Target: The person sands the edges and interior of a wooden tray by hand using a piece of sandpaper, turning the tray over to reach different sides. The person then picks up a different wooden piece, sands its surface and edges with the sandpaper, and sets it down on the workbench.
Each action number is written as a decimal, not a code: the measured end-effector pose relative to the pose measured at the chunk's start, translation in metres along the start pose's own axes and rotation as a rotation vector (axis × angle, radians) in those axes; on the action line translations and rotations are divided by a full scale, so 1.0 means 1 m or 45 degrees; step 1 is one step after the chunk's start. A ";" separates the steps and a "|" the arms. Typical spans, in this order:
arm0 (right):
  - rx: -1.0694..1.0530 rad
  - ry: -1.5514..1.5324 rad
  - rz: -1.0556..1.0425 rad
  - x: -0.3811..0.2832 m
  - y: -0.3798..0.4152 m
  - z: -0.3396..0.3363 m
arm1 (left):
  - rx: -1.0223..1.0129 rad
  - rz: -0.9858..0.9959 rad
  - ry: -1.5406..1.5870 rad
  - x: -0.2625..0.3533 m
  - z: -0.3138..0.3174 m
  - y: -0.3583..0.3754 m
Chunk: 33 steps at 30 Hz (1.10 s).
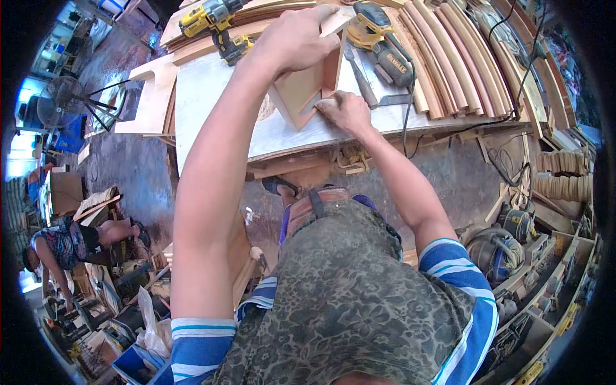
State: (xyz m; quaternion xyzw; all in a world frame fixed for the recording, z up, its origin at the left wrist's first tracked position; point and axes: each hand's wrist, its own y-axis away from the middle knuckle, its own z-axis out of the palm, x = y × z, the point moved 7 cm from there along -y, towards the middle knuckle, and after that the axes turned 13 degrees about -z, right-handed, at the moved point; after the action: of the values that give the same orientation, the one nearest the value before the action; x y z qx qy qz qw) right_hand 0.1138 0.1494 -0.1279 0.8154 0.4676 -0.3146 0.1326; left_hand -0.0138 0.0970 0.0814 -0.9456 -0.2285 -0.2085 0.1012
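A small wooden frame or box (294, 99) stands on the white-topped workbench (205, 96). My left hand (298, 38) is at its far end, thumb and fingers closed round a pale flat piece (337, 22). At the near corner my right hand (346, 111) pinches the frame's edge between thumb and fingers. Just right of the frame lies a chisel-like tool (362, 80). A yellow and black sander (385, 48) rests beyond it. To the left of my left hand is a yellow cordless drill (218, 25).
Curved wooden strips (449, 61) lie side by side on the bench's right, with a black cable (407, 125) hanging near them. A standing fan (61, 102) is at the left. Another person (70, 247) bends down at lower left. Vacuum equipment (491, 253) stands at right.
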 end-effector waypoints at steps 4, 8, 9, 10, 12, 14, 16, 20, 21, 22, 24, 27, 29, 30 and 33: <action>-0.111 0.059 0.130 -0.001 -0.003 0.005 | 0.032 -0.043 -0.008 -0.004 0.002 -0.001; -0.069 -0.032 0.154 0.020 -0.012 0.011 | 0.042 -0.015 -0.032 -0.002 -0.001 -0.002; -0.068 -0.031 0.153 0.025 -0.016 0.012 | 0.003 -0.051 -0.041 -0.002 0.000 -0.001; -0.124 -0.292 0.201 0.030 -0.017 0.020 | 0.002 -0.050 -0.041 -0.001 -0.001 0.000; -0.106 -0.594 0.076 0.027 -0.023 0.027 | -0.019 -0.073 -0.009 0.002 -0.001 0.002; -0.142 -0.683 0.166 0.030 -0.022 0.039 | -0.036 -0.085 -0.021 0.006 -0.004 0.003; -0.161 -0.760 0.240 0.029 -0.021 0.045 | -0.052 -0.112 -0.036 0.003 -0.002 0.003; -0.205 -0.547 0.218 0.020 -0.018 0.039 | -0.006 -0.037 0.014 0.004 -0.004 0.004; -0.258 -0.464 0.220 0.019 -0.019 0.041 | 0.002 -0.028 -0.006 0.005 -0.004 0.004; -0.312 -0.382 0.222 0.019 -0.019 0.042 | 0.002 -0.028 -0.003 0.005 -0.003 0.004; -0.312 -0.282 0.243 0.022 -0.024 0.040 | 0.009 -0.032 0.000 0.006 -0.004 0.005; -0.390 -0.186 0.270 0.020 -0.026 0.037 | -0.021 -0.055 0.004 0.006 -0.005 0.006; -0.353 -0.145 0.261 0.004 -0.015 0.031 | -0.016 -0.058 -0.016 0.003 -0.004 0.004; -0.353 -0.146 0.266 -0.003 -0.009 0.036 | -0.010 -0.060 -0.033 0.002 -0.002 0.002; -0.317 0.022 0.215 -0.015 -0.004 0.037 | 0.067 0.003 -0.014 0.001 -0.001 0.003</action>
State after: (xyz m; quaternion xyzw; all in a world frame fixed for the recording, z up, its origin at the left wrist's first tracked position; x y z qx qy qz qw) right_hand 0.0907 0.1221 -0.1466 0.8317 0.4338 -0.2350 0.2548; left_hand -0.0121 0.0949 0.0828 -0.9440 -0.2334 -0.1969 0.1251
